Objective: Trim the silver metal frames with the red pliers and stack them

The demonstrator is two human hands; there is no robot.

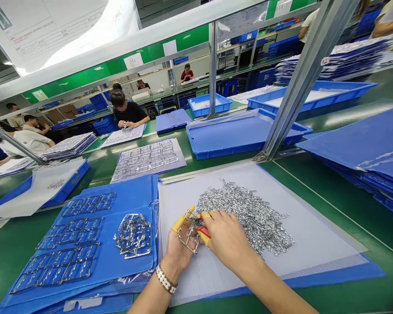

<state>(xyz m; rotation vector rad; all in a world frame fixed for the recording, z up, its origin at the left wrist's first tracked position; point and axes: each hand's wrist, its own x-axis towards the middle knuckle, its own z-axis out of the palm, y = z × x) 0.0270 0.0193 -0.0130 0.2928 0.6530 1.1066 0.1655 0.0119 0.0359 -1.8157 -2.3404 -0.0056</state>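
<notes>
My left hand (180, 242), with yellow finger covers and a bracelet at the wrist, holds a small square metal wire frame (189, 237). My right hand (221, 233), wearing yellow and red finger covers, pinches at the frame's upper right side; whatever lies between its fingertips is too small to make out. Behind and right of both hands a big heap of small shiny metal pieces (245, 213) spreads over a white sheet (314, 231). To the left, a loose pile of wire frames (133, 235) sits on blue sheets (118, 192), beside rows of frames (68, 261) laid flat.
A blue tray (229, 135) stands beyond the white sheet, near a slanted metal post (298, 83). Stacked blue sheets (363, 144) are at the right. Another tray (65, 183) stands at the left. A person in black (127, 111) works across the table.
</notes>
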